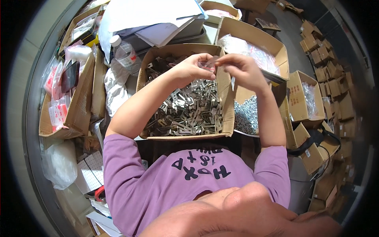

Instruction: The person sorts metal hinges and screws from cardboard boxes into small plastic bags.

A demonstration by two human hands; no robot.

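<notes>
My left hand (pixel 192 69) is raised over the far part of an open cardboard box (pixel 227 98). Its thumb and fingers close around a small clear plastic bag (pixel 208 66) with red print. My right hand (pixel 245 71), slightly blurred, meets it from the right. Its thumb and forefinger pinch the bag's upper edge. What lies inside the bag is too small to tell. Below the hands, the box holds a heap of small flat metal brackets (pixel 193 104), many with slots. Just right of it, under my right forearm, lies a pile of silvery screws (pixel 245 114).
A clear bottle with a white cap (pixel 125 57) stands left of the bracket box. Further left, a carton (pixel 81 106) holds plastic packets and a dark phone (pixel 70 77). Papers (pixel 150 17) lie behind. Cartons of plastic bags (pixel 262 59) stand back right; stacked cardboard lines the far right.
</notes>
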